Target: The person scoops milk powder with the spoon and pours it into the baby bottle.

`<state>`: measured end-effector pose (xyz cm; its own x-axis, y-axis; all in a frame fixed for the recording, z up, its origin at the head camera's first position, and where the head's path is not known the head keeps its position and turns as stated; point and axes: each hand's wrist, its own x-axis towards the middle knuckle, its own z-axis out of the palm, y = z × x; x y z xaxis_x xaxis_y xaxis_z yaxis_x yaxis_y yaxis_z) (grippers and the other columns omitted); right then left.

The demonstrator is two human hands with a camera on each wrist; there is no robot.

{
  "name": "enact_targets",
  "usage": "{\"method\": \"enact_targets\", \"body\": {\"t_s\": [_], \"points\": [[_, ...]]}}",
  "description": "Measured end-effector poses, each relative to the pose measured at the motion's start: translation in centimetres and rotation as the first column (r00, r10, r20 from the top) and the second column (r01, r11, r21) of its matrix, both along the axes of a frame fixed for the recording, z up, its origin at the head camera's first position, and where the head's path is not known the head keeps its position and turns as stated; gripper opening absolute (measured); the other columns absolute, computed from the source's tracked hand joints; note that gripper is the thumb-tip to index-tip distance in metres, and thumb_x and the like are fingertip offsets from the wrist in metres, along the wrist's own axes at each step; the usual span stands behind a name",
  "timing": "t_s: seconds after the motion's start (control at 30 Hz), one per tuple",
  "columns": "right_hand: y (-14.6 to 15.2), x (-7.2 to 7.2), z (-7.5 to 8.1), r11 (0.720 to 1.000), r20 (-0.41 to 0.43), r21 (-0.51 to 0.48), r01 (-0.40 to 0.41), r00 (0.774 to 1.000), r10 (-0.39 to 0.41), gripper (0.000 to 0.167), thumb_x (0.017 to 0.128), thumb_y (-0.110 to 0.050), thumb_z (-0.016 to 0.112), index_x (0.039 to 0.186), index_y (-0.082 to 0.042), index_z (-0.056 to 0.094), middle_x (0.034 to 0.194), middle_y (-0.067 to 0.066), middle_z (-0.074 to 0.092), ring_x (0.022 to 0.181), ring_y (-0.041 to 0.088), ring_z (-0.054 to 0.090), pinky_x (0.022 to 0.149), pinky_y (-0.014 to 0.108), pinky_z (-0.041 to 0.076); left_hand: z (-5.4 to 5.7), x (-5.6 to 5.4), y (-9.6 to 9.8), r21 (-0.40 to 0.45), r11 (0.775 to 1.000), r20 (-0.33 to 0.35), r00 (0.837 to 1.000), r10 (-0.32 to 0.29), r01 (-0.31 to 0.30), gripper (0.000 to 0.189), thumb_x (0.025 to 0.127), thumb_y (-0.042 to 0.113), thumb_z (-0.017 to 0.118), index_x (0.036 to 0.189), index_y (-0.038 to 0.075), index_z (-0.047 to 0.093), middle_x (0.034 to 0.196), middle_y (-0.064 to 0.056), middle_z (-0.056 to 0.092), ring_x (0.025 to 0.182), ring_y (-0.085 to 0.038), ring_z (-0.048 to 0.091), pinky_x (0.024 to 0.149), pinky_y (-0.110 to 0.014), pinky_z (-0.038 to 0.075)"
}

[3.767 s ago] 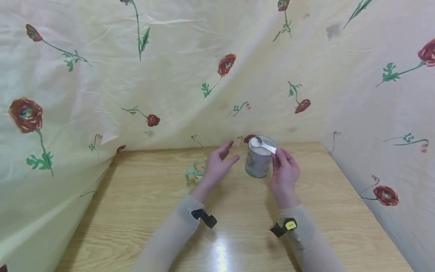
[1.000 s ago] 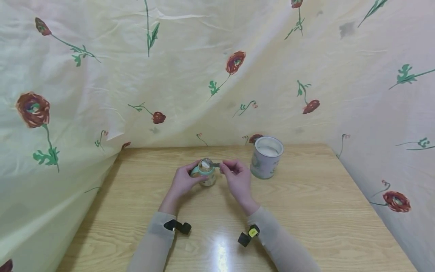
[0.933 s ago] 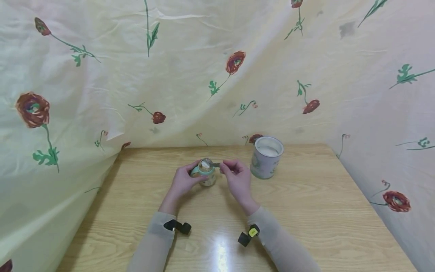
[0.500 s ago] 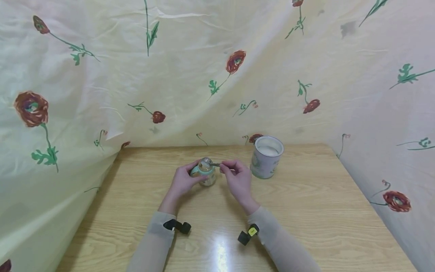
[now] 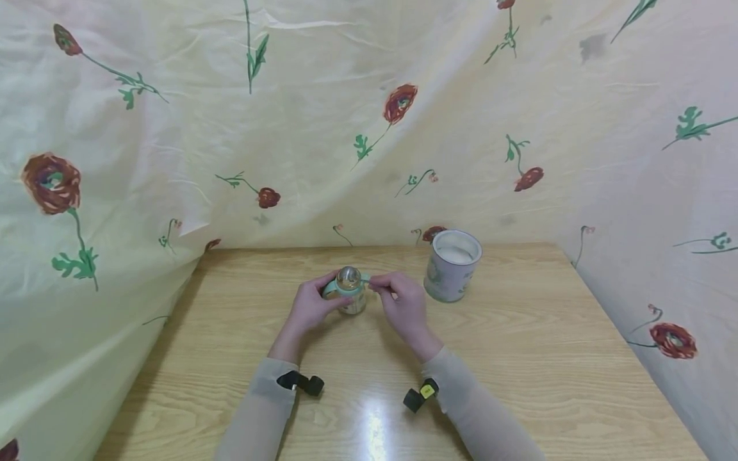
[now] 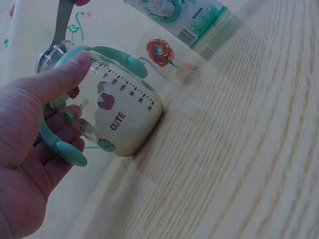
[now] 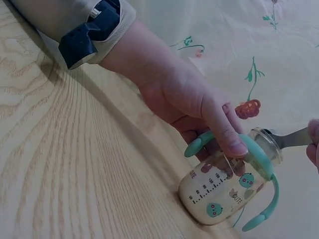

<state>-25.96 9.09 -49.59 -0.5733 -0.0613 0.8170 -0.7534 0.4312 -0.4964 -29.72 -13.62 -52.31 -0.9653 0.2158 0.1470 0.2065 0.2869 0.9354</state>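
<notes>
A small clear baby bottle (image 5: pixel 353 306) with mint-green handles stands without a lid on the wooden table. My left hand (image 5: pixel 311 306) grips it round the upper body; the thumb lies across its front in the left wrist view. Printed marks and pale contents show through the bottle wall. My right hand (image 5: pixel 405 304) pinches a metal spoon (image 7: pixel 295 138) by its handle, and the spoon's bowl is turned over at the bottle's mouth. Only the fingertips of that hand enter the right wrist view. To the right, a tall lidless can (image 5: pixel 448 278) holds white powder.
The wooden table (image 5: pixel 519 358) runs back to a floral cloth (image 5: pixel 288 128), which hangs behind it and along both sides. The can stands near the back edge, just beyond the right hand. Each sleeve carries a black wrist camera (image 5: pixel 314 386).
Earlier the spoon was heaped with powder over the can, and the left hand was off the bottle. The left hand then gripped the bottle; the spoon moved left to its mouth and has turned over.
</notes>
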Motion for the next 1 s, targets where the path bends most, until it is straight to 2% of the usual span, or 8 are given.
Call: {"method": "enact_targets", "body": {"t_s": [0.07,0.23,0.43,0.57,0.77,0.87,1.0], "points": [[0.12,-0.09,0.05,1.0,-0.022,0.024,-0.008,1.0,0.009,0.023,0.086,0.02,0.078,0.095,-0.001,0.077,0.094,0.01,0.079,0.08,0.023,0.077,0.074,0.023,0.063,0.06,0.03,-0.01,0.0,1.0,0.001,1.0,0.001,-0.001,0.068,0.081,0.024,0.097,0.143,0.019,0.07,0.141,-0.004,0.07,0.135,-0.026,0.062,0.119,-0.047,0.044],[0.26,-0.13,0.16,0.999,-0.012,0.039,-0.015,1.0,0.016,0.02,0.087,0.018,0.078,0.096,0.0,0.076,0.094,0.011,0.079,0.081,0.023,0.077,0.074,0.023,0.063,0.18,0.05,0.02,-0.013,1.0,-0.004,1.0,0.007,-0.007,0.068,0.081,0.023,0.097,0.143,0.018,0.07,0.141,-0.005,0.07,0.135,-0.026,0.062,0.119,-0.047,0.044],[0.32,-0.08,0.22,1.0,0.068,0.003,0.002,0.998,-0.002,0.015,0.087,0.012,0.082,0.096,0.0,0.077,0.096,0.012,0.08,0.08,0.024,0.077,0.072,0.024,0.064,0.1,0.03,0.05,-0.016,1.0,-0.016,1.0,0.002,-0.002,0.068,0.082,0.02,0.096,0.144,0.015,0.069,0.141,-0.007,0.07,0.135,-0.028,0.062,0.118,-0.048,0.045],[0.43,-0.04,0.2,1.0,0.134,-0.026,0.009,0.991,-0.006,0.012,0.089,0.008,0.083,0.096,0.0,0.078,0.097,0.012,0.08,0.08,0.023,0.078,0.073,0.024,0.064,-0.03,0.05,-0.01,-0.017,1.0,-0.01,1.0,-0.002,0.002,0.068,0.082,0.023,0.096,0.145,0.017,0.069,0.141,-0.006,0.07,0.135,-0.028,0.062,0.117,-0.047,0.046],[0.47,-0.11,0.23,0.998,0.168,-0.059,0.006,0.986,0.004,0.013,0.089,0.004,0.084,0.101,0.0,0.08,0.1,0.012,0.081,0.082,0.023,0.079,0.074,0.023,0.064,-0.2,0.02,-0.16,-0.021,1.0,-0.006,1.0,-0.007,0.007,0.068,0.083,0.026,0.096,0.145,0.021,0.069,0.14,-0.003,0.07,0.135,-0.027,0.062,0.117,-0.049,0.046],[0.5,-0.21,0.18,0.998,0.166,-0.066,0.005,0.986,0.007,0.013,0.089,0.005,0.084,0.1,-0.001,0.08,0.098,0.011,0.081,0.082,0.023,0.079,0.074,0.021,0.063,-0.22,-0.05,-0.2,-0.023,1.0,-0.001,1.0,-0.007,0.007,0.067,0.082,0.027,0.096,0.144,0.021,0.07,0.141,-0.003,0.07,0.135,-0.026,0.062,0.117,-0.049,0.046],[0.55,-0.28,0.02,0.997,0.123,-0.071,-0.008,0.992,0.017,0.014,0.088,0.009,0.083,0.096,-0.002,0.081,0.096,0.01,0.081,0.081,0.024,0.079,0.073,0.023,0.064,-0.2,-0.13,-0.22,-0.02,1.0,0.008,1.0,-0.009,0.009,0.068,0.082,0.027,0.097,0.145,0.021,0.07,0.142,-0.004,0.069,0.136,-0.027,0.061,0.118,-0.049,0.045]]}}
